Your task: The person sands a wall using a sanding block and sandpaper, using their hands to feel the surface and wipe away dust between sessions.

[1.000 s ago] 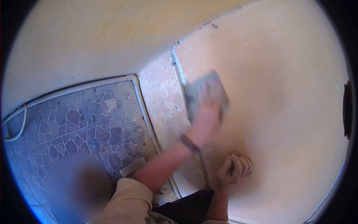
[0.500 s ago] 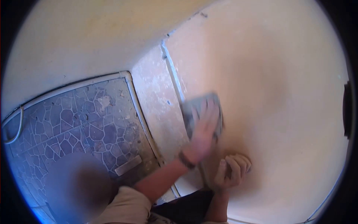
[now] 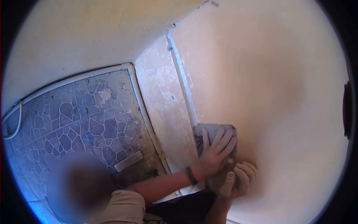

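My left hand (image 3: 215, 153) lies flat, fingers spread, pressing a grey rectangular pad (image 3: 215, 130) vs the peach plaster wall (image 3: 283, 93), low near the corner; my right hand (image 3: 238, 180) is fisted just below, touching it. Pad looks light, bendy, rough: best held w/ palm over its middle

**Q:** What is the item?
**A:** One sanding pad (image 3: 213, 128). It is grey, thin and roughly rectangular, with rounded upper corners.

**Q:** What is its pose?
**A:** It lies flat against the wall (image 3: 279, 93), face to the surface.

**Q:** Where is it?
**A:** It sits low on the peach wall, with its left edge just beside the pale upright strip (image 3: 182, 82) at the wall's left edge.

**Q:** What is its state?
**A:** Only the top band shows. The left hand (image 3: 214, 153) lies over the rest with fingers spread, hiding the lower edge. The right hand (image 3: 236, 179) is curled just below. Contact with the pad cannot be determined.
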Available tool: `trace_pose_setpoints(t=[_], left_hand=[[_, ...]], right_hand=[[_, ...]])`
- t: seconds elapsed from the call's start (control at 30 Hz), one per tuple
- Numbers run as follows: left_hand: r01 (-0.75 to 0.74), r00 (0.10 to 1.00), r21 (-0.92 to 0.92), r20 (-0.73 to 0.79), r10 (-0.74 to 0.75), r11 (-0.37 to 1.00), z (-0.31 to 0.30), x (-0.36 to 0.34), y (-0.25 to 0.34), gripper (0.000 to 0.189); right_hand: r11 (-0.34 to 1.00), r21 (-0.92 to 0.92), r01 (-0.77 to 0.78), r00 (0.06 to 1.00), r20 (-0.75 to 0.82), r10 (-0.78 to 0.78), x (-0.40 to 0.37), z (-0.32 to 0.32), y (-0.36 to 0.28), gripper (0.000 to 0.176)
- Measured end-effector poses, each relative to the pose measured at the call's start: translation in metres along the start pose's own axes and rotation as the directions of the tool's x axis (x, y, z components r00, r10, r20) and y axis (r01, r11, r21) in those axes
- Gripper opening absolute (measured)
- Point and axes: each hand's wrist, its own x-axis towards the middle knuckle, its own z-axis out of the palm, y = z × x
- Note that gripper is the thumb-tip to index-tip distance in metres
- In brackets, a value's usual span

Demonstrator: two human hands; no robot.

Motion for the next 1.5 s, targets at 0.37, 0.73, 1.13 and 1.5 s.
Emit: trace_pose_setpoints(t=[0.37, 0.73, 1.13, 1.5], left_hand=[[0.102, 0.979, 0.089, -0.183, -0.084, 0.991, 0.027, -0.003, 0.007, 0.055], [0.219, 0.835, -0.248, -0.453, -0.313, 0.944, -0.039, 0.111, -0.085, 0.053], [0.313, 0.817, -0.460, -0.315, -0.483, 0.831, -0.076, 0.154, -0.121, 0.049], [0.246, 0.754, -0.234, -0.564, -0.337, 0.941, -0.060, 0.153, -0.135, 0.042]], right_hand=[[1.000, -0.009, 0.018, 1.000, -0.015, -0.018, -0.004, -0.002, 0.004, 0.012], [0.997, 0.044, -0.063, 0.998, -0.029, 0.064, -0.008, -0.004, -0.004, 0.016], [0.994, 0.049, -0.093, 0.996, -0.013, 0.094, -0.015, -0.007, -0.004, 0.020], [0.993, 0.058, -0.102, 0.995, 0.008, 0.102, -0.019, -0.008, -0.003, 0.022]])
